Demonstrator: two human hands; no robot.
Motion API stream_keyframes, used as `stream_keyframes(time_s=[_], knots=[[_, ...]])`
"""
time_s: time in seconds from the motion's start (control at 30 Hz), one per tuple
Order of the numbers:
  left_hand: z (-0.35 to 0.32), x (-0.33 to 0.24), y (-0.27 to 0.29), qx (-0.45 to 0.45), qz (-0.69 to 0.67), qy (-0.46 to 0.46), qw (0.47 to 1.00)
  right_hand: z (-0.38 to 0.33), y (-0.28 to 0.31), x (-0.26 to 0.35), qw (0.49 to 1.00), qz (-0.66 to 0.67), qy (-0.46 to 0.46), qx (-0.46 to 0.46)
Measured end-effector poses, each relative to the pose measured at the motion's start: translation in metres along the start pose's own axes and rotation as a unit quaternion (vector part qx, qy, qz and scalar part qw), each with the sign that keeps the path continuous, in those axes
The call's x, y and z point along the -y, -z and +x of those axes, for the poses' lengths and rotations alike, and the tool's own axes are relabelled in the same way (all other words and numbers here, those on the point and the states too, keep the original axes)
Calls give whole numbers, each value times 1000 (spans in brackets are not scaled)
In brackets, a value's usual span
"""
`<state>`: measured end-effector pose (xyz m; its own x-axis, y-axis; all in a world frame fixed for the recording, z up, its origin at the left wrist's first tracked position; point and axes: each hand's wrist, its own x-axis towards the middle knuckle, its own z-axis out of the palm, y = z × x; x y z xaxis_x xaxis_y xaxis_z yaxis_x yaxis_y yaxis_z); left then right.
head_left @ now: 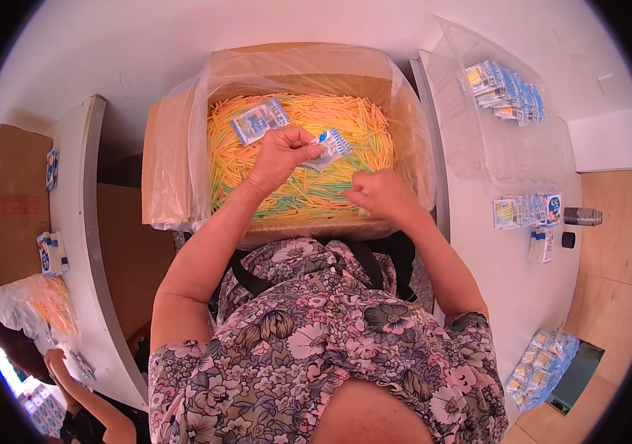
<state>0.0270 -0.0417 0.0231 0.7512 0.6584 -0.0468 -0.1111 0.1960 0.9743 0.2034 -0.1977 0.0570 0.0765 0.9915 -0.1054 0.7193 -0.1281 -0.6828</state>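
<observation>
White table, clear tray of blue packets; packet stacks, bagged packets

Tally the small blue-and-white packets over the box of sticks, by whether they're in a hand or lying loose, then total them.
Held in the left hand: 1 packet
Lying loose on the sticks in the box: 1 packet
Held in the right hand: 0, as far as shows
Total: 2 packets
</observation>
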Motion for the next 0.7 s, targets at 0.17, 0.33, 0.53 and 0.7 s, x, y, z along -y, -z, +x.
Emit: stream_keyframes(time_s=[0.17,0.33,0.53,0.7], knots=[[0,-6,-1,13,2,24,1000,4,14,4,995,73,-56,-33],[-3,-11,-3,29,40,40,998,32,51,27,956,252,-77,-127],[0,-9,-6,61,48,42,996,53,45,30,967,196,-54,-154],[-3,-10,-5,74,35,72,994,58,31,41,979,85,6,-187]])
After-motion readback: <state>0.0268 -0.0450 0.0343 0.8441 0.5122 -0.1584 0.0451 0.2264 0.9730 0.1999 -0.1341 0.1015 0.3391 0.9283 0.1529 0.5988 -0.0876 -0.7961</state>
